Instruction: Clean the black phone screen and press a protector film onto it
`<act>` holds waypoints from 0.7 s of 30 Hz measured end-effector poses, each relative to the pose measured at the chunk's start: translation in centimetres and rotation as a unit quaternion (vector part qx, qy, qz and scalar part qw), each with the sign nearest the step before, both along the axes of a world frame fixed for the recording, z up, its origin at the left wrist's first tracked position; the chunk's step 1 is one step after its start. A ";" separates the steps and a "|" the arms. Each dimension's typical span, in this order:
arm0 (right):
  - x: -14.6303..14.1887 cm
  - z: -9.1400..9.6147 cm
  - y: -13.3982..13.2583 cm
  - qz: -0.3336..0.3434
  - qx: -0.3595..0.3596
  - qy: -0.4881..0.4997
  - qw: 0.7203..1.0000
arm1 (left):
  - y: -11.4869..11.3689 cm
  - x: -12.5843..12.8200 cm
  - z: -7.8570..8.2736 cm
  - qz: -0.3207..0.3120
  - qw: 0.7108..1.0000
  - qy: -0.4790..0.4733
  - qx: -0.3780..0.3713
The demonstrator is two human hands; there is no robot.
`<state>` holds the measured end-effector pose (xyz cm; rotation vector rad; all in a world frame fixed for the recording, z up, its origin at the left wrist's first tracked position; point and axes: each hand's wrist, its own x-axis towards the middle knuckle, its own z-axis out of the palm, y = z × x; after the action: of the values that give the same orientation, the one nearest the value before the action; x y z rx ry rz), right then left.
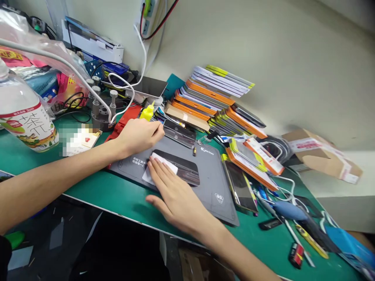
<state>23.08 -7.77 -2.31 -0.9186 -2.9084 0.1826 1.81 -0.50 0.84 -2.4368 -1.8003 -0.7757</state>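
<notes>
Nearest: right hand (175,195) laid flat, fingers stretched out and close together, thumb spread away, palm down on a white wipe (147,175); not gripping it. The wipe lies over the left part of a dark phone-shaped panel (187,169), which rests on a grey mat (216,179) on the green table (102,185). At right, a yellow-handled cutter (312,241) and a blue-handled tool (290,210) lie on the table; a second dark phone (240,185) sits by the mat's right edge. Left hand (140,136) curled into a loose fist, above the mat's far left part; cannot tell whether anything is inside it. Beyond the panel, a small brass-coloured piece (195,151) and another glassy panel (180,134). Just behind the left hand, a yellow bottle (147,112). Farther back, a leaning stack of flat boxes (205,95); right of it, a cardboard carton (325,152). Farthest, the pale wall (263,54).
</notes>
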 end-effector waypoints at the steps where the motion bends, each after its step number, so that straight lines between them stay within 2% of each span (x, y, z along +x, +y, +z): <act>1: 0.2 -0.1 -0.5 0.006 0.005 0.002 1.000 | 0.0 0.0 -0.1 -0.002 1.000 -0.001 0.000; 3: 0.3 -0.4 -0.2 -0.003 0.013 0.009 1.000 | 0.1 0.1 -0.2 -0.002 1.000 0.000 -0.001; 8: -1.1 -1.1 3.2 -0.050 0.020 0.029 0.998 | -0.2 0.1 0.2 0.011 1.000 0.016 -0.004; 15: 0.1 -1.0 -1.2 0.016 0.064 0.038 0.997 | -0.1 -0.1 0.0 0.011 1.000 0.029 -0.002; 21: -1.7 -0.9 2.5 -0.043 0.058 0.056 0.996 | 0.3 -0.2 0.0 0.013 0.999 0.034 0.013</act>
<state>21.36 -5.29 -3.24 -0.9787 -2.7392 0.0549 1.64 -0.20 0.87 -2.3892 -1.7824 -0.6998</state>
